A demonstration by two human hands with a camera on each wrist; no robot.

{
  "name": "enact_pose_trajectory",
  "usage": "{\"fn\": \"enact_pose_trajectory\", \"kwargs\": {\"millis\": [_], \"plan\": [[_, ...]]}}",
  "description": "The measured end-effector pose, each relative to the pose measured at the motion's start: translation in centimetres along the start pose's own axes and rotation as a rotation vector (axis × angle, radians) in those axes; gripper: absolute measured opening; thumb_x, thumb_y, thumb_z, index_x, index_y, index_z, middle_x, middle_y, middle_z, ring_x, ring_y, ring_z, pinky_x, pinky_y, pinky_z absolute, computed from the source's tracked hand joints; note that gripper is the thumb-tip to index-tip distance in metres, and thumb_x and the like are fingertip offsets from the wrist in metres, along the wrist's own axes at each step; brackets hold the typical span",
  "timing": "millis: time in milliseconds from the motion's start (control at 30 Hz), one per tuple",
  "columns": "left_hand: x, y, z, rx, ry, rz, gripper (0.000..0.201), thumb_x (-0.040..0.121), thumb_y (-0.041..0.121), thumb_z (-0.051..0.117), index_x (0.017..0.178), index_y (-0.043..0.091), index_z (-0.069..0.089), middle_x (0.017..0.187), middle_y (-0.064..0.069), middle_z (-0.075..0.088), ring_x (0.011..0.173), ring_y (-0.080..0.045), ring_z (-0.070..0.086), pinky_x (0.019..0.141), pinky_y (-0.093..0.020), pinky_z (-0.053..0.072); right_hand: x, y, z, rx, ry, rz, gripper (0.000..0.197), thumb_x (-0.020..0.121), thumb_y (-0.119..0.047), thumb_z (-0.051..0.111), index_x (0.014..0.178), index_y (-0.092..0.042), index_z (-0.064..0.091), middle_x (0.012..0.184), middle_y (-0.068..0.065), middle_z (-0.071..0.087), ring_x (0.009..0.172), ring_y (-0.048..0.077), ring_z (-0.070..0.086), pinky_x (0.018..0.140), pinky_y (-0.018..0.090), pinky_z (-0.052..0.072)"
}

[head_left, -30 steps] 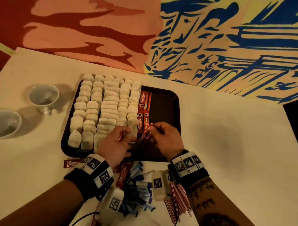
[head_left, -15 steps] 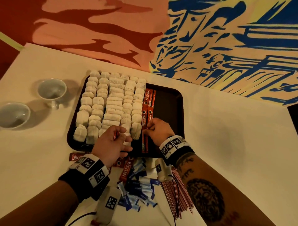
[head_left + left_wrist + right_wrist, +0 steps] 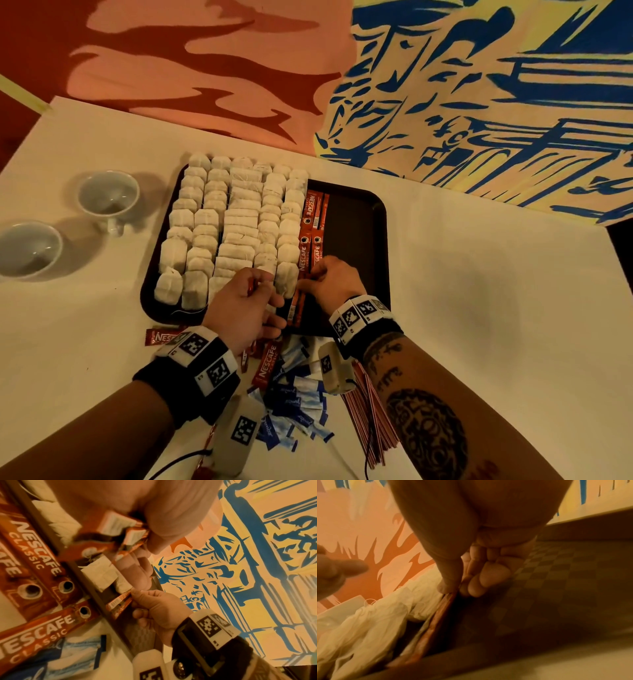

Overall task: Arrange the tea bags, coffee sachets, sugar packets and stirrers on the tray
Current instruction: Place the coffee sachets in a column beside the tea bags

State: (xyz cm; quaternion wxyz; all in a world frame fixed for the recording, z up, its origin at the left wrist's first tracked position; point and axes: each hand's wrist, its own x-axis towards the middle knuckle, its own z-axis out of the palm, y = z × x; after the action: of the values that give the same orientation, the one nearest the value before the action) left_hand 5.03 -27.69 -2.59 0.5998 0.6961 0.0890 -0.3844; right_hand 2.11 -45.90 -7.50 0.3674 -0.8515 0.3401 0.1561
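Right hand [image 3: 334,281] pinching coffee sachet [image 3: 297,301] on tray [image 3: 380,240]; left hand [image 3: 245,308] curled around sachets [image 3: 120,524].

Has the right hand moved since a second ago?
Yes. The right hand went from above the tray's near edge forward and down onto the coffee sachets beside the tea bags.

White tea bags [image 3: 226,222]; red-brown coffee sachets [image 3: 310,226] w/ white lettering; blue-and-white sugar packets [image 3: 294,401]; red-striped stirrers [image 3: 368,418]; dark tray [image 3: 359,222], faint checker texture; white cups [image 3: 108,198]; orange/blue-yellow painted wall [image 3: 479,102].
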Motion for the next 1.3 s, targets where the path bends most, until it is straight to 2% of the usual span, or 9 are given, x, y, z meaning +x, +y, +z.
{"fn": "enact_pose_trajectory", "kwargs": {"millis": [133, 233, 400, 567, 733, 900, 1067, 1200, 1300], "plan": [[-0.1, 0.1, 0.4, 0.051, -0.005, 0.022, 0.017, 0.105, 0.024, 0.043, 0.108, 0.016, 0.058, 0.081, -0.012, 0.065, 0.055, -0.027, 0.061, 0.051, -0.033, 0.053, -0.7, -0.1, -1.2, 0.063, 0.07, 0.016, 0.033, 0.078, -0.043, 0.08, 0.1, -0.027, 0.062, 0.092, -0.01, 0.066, 0.082, 0.008, 0.064, 0.072, 0.026, 0.053], [-0.1, 0.2, 0.6, 0.106, -0.008, 0.054, 0.024, 0.104, 0.032, 0.042, 0.109, 0.015, 0.058, 0.073, -0.007, 0.063, 0.048, -0.02, 0.053, 0.042, -0.026, 0.04, -1.7, -0.1, -2.3, 0.108, 0.117, -0.005, 0.023, 0.085, -0.046, 0.073, 0.095, -0.028, 0.064, 0.092, -0.011, 0.068, 0.083, 0.008, 0.066, 0.08, 0.031, 0.057], [-0.8, 0.9, 2.0, 0.126, -0.104, -0.037, 0.067, 0.095, 0.07, 0.021, 0.101, 0.018, 0.062, 0.061, -0.006, 0.063, 0.047, -0.018, 0.051, 0.044, -0.026, 0.038, -5.8, -1.2, -2.3, 0.247, -0.036, -0.214, 0.018, 0.091, -0.032, 0.071, 0.109, -0.031, 0.07, 0.099, -0.011, 0.071, 0.087, 0.0, 0.067, 0.082, 0.021, 0.054], [-2.1, 1.6, 3.1, 0.318, -0.12, 0.021, 0.081, 0.084, 0.08, 0.008, 0.094, 0.022, 0.064, 0.045, -0.006, 0.057, 0.04, -0.019, 0.054, 0.039, -0.023, 0.042, -8.5, -2.0, -2.4, 0.598, -0.275, -0.238, 0.009, 0.092, -0.013, 0.07, 0.1, -0.011, 0.066, 0.083, 0.012, 0.074, 0.065, 0.031, 0.073, 0.068, 0.042, 0.062], [-3.0, 1.4, 3.3, 0.246, -0.243, 0.094, 0.061, 0.092, 0.07, 0.024, 0.092, 0.019, 0.057, 0.057, -0.006, 0.066, 0.043, -0.02, 0.061, 0.04, -0.024, 0.046, -7.7, -1.1, -3.3, 0.534, -0.061, -0.238, 0.015, 0.094, -0.016, 0.066, 0.082, -0.024, 0.067, 0.075, 0.003, 0.071, 0.067, 0.015, 0.066, 0.069, 0.032, 0.057], [-1.7, 0.0, 3.0, 0.366, -0.202, 0.141, 0.016, 0.103, 0.033, 0.045, 0.097, 0.024, 0.057, 0.085, -0.009, 0.075, 0.039, -0.017, 0.057, 0.038, -0.023, 0.041, -6.5, -0.6, -4.5, 0.503, 0.063, -0.225, 0.004, 0.095, -0.02, 0.067, 0.094, -0.016, 0.068, 0.078, -0.001, 0.071, 0.061, 0.003, 0.064, 0.056, 0.018, 0.051], [-1.3, -0.5, 2.9, 0.375, -0.142, 0.188, 0.018, 0.103, 0.028, 0.047, 0.092, 0.021, 0.059, 0.072, -0.009, 0.069, 0.039, -0.017, 0.058, 0.048, -0.03, 0.047, -6.4, -0.8, -3.1, 0.623, 0.035, -0.176, 0.012, 0.091, -0.013, 0.071, 0.1, -0.006, 0.068, 0.082, -0.001, 0.073, 0.062, 0.008, 0.068, 0.061, 0.025, 0.058], [-0.9, -0.7, 1.9, 0.329, -0.049, 0.146, 0.014, 0.101, 0.033, 0.05, 0.1, 0.029, 0.063, 0.086, 0.001, 0.073, 0.042, -0.017, 0.059, 0.038, -0.021, 0.04, -4.3, 0.2, -3.1, 0.516, 0.136, -0.137, 0.003, 0.093, -0.02, 0.069, 0.093, -0.022, 0.068, 0.087, -0.005, 0.074, 0.071, 0.007, 0.071, 0.066, 0.028, 0.06], [-0.1, -0.9, 0.5, 0.195, 0.041, 0.097, 0.015, 0.101, 0.03, 0.049, 0.101, 0.028, 0.064, 0.083, 0.003, 0.075, 0.045, -0.016, 0.049, 0.043, -0.023, 0.036, -2.1, 1.1, -3.3, 0.264, 0.137, -0.083, 0.011, 0.091, -0.029, 0.07, 0.101, -0.026, 0.068, 0.094, -0.01, 0.071, 0.085, 0.007, 0.069, 0.081, 0.028, 0.057]]}}
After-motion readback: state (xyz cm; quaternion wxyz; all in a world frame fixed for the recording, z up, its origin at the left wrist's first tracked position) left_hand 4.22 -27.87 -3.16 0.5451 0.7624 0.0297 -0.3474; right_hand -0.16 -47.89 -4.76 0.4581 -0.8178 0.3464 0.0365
